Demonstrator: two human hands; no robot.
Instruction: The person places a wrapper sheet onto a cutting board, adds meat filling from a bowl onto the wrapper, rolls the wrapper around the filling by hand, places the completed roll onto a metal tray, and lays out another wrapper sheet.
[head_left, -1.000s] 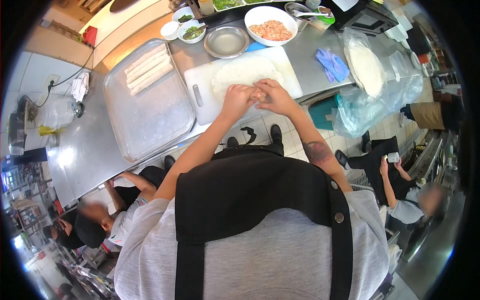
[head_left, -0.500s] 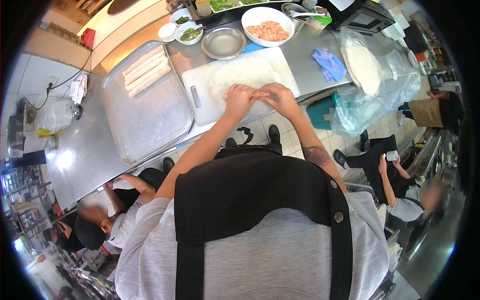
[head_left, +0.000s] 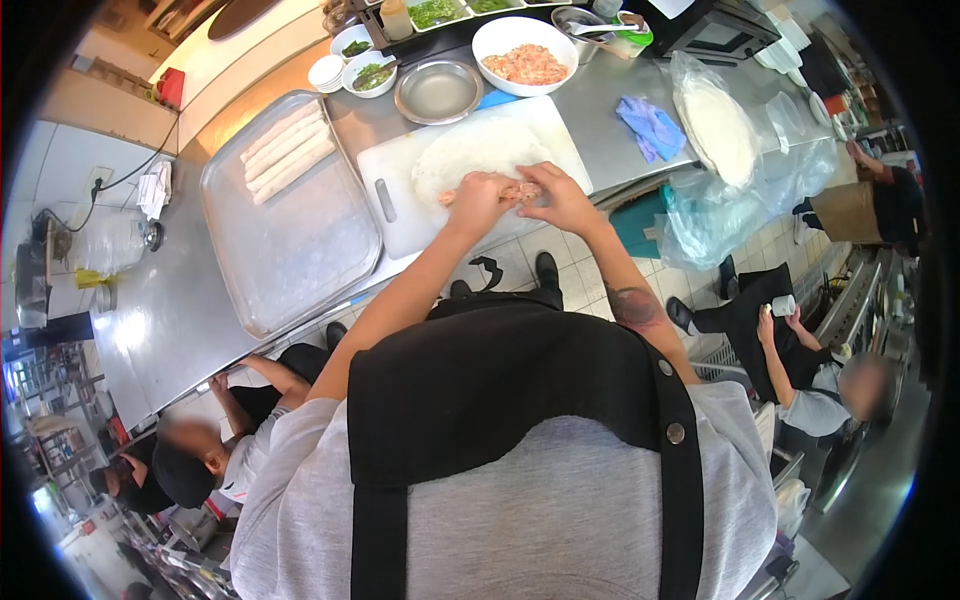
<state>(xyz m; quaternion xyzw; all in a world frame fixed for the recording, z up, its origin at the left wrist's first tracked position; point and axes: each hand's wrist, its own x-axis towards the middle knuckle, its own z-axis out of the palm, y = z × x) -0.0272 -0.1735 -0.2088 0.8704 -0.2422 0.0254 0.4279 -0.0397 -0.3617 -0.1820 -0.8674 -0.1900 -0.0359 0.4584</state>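
Observation:
A thin round wrapper (head_left: 470, 150) lies on the white cutting board (head_left: 400, 236). Pinkish filling (head_left: 518, 192) forms a line along the wrapper's near edge, with its left end showing beside my left hand (head_left: 482, 203). My left hand's fingers are closed on the filling. At the right end of the line, my right hand (head_left: 562, 200) is also closed on the filling, thumb and fingers on either side of it. To the left, several pale rolls (head_left: 288, 150) lie side by side on a metal tray (head_left: 300, 262).
Behind the board stand a metal bowl (head_left: 438, 92) and a white bowl of pinkish filling (head_left: 525, 62). A blue cloth (head_left: 650, 128) and stacked wrappers (head_left: 718, 130) in plastic lie right. People are at the lower left and the right.
The view has shifted slightly, moving the board and bowls left in the picture. The filling between my hands has spread into a line, and its left end now shows past my left hand.

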